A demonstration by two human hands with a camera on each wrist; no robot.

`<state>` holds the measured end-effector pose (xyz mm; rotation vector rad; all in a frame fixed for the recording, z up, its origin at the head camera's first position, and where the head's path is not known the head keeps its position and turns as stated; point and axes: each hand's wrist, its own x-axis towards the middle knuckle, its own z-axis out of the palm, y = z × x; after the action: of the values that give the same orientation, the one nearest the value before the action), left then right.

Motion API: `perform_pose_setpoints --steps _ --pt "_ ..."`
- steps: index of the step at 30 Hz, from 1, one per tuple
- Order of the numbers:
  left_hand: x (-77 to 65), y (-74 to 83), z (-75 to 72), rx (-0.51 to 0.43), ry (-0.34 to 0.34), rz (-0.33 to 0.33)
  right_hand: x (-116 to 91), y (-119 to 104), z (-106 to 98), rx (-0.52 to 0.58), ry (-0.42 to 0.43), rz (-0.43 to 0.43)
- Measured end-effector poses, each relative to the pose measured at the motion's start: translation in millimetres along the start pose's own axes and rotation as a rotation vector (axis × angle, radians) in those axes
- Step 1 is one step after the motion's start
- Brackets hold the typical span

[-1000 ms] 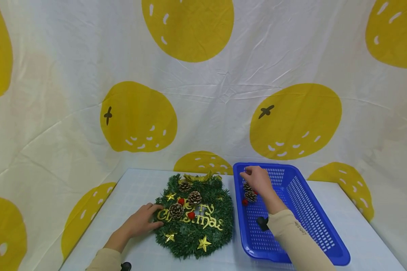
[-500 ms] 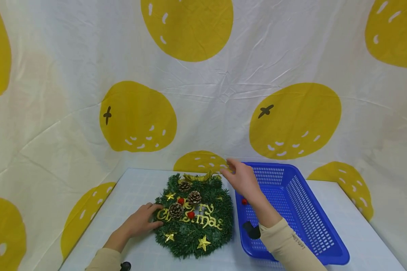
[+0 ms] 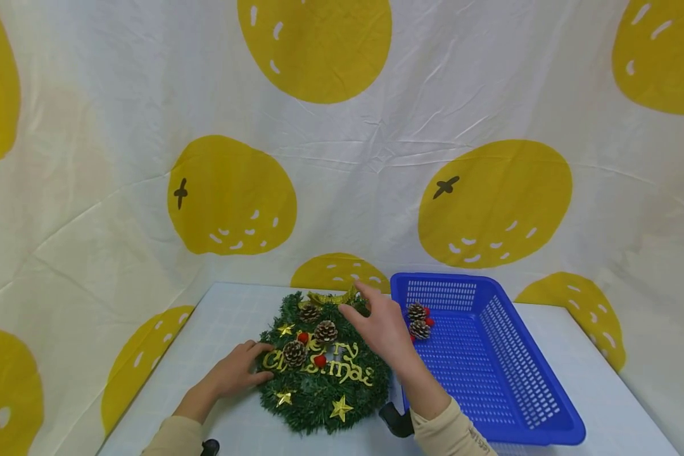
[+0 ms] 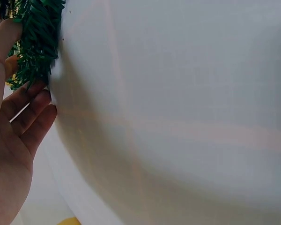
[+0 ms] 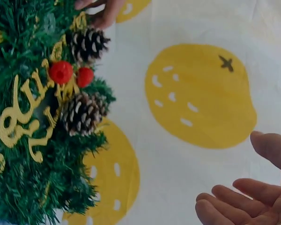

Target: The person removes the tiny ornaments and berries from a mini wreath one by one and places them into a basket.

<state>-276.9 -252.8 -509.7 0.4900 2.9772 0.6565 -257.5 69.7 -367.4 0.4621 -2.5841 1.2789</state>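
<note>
A green Christmas wreath lies on the table, with gold "Merry Christmas" lettering, gold stars, pinecones and red berries. My left hand grips its left edge; in the left wrist view the thumb overlaps the green needles while other fingers reach the rim. Over the wreath's upper right side is my right hand, thumb and fingers spread apart. Nothing shows between them in the right wrist view. A gold bow tops the wreath, partly hidden by that hand.
To the right stands a blue perforated basket. Inside it, along the left wall, lie a pair of pinecones and red berries. A white cloth printed with yellow fruit hangs behind the white table.
My right hand has moved left from above the basket to over the wreath's right side, uncovering the pinecones in the basket. The left hand and wreath have stayed in place.
</note>
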Motion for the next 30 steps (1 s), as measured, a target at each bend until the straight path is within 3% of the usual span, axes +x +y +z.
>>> perform_pose_setpoints --steps 26,30 --pt "-0.9 -1.5 -3.6 -0.02 0.0 0.072 -33 23 67 0.027 -0.136 0.037" --pt "-0.4 -2.7 -3.4 -0.018 0.003 0.087 -35 27 77 -0.01 -0.158 0.032"
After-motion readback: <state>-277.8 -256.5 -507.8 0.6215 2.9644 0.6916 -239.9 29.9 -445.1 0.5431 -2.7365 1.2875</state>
